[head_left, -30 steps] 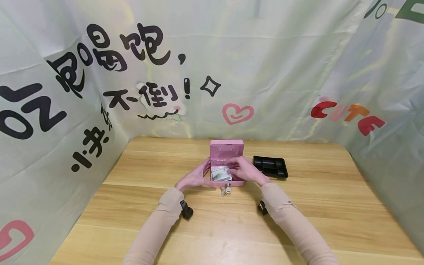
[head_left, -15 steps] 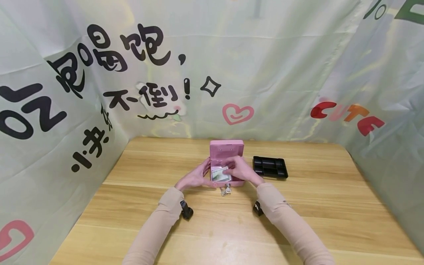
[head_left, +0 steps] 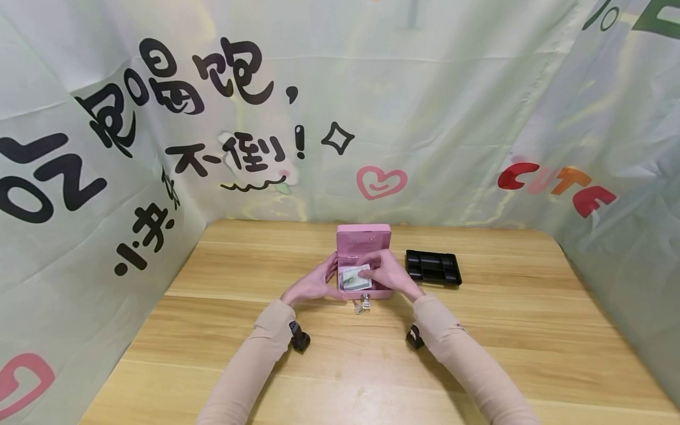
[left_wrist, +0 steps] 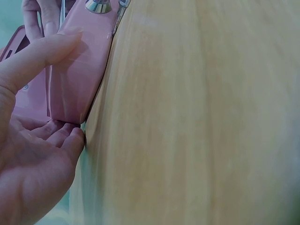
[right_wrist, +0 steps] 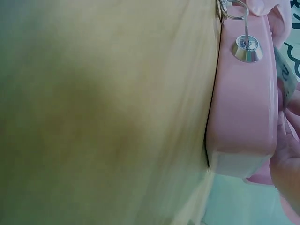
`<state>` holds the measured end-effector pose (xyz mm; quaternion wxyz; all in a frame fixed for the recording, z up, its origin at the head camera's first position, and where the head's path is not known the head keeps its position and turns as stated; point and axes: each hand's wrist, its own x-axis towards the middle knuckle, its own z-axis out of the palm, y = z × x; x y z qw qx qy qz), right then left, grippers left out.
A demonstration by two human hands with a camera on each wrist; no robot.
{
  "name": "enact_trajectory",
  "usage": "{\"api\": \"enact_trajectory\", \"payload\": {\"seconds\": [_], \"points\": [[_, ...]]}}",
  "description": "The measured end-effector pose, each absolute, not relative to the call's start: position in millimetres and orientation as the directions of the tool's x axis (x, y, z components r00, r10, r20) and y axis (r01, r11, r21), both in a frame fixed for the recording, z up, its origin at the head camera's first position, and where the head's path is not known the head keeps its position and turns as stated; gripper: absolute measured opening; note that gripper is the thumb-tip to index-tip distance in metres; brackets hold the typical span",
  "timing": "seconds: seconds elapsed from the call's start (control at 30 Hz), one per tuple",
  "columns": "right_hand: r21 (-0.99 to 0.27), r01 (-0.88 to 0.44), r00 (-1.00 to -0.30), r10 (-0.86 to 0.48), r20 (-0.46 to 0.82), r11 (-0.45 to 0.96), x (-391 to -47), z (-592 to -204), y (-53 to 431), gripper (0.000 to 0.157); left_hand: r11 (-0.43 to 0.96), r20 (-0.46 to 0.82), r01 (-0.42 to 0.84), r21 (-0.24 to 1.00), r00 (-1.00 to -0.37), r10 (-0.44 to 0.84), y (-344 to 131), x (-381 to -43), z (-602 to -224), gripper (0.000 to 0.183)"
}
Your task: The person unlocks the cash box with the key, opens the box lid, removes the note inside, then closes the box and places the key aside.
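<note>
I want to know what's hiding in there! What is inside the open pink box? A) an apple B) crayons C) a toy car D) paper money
D: in the head view, the pink box stands open with paper money lying inside it, under the fingers of the right hand.

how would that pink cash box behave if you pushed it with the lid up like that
The pink cash box looks rigid and glossy, so it would probably slide on the smooth wooden table. Its raised lid may make it back-heavy; the left hand steadies its side.
</note>
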<state>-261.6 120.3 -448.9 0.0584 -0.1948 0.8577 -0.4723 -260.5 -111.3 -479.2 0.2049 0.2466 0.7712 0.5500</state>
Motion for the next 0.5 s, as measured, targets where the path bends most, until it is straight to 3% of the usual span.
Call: {"api": "enact_trajectory", "payload": {"seconds": [0.5], "points": [[-0.892, -0.188, -0.975, -0.191, 0.117, 0.411, -244, -442, 135, 0.028, 0.33, -0.096, 0.124, 0.936, -0.81, 0.578, -111, -258, -476, 0.121]]}}
